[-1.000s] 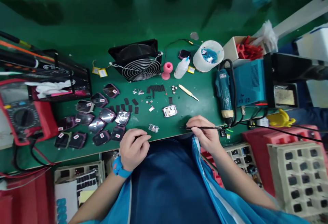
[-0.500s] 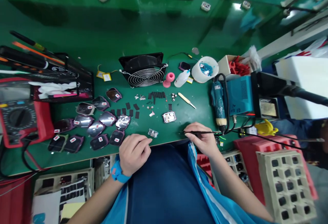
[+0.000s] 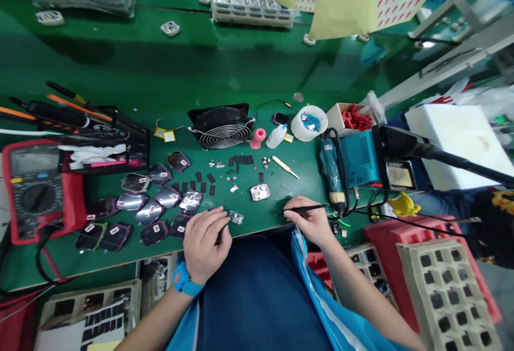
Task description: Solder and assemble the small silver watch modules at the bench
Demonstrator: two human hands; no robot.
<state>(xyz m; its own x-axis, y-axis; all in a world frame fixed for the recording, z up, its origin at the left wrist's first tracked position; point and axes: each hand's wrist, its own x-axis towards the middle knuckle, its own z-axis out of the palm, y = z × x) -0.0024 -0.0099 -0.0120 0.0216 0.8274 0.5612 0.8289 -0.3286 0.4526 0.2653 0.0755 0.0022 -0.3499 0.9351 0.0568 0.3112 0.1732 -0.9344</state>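
Black tool pinched in one hand, loose small parts lying near the other

The right hand grips a slim black tool, probably tweezers, its thin tip pointing left above the worktop. If the pinch loosened, the tip could swing and scratch whatever it met.

The left hand lies by the front edge, fingers loosely spread and thumb apart, with nothing seen in its grasp; what the palm covers is hidden. Just beside its fingertips lies a small shiny part, near enough to the edge that a careless sweep could send it off. Close on the other side sit dark-faced cases, whose glossy fronts might scuff if the wrist dragged across them.

Farther back, between the hands, a purple-rimmed case shows its pale inside, so a dropped tool or grit could mark it. Beyond, thin black strips lie loose; a draught from the fan, if running, could scatter them, and a knocked bottle might leak over them
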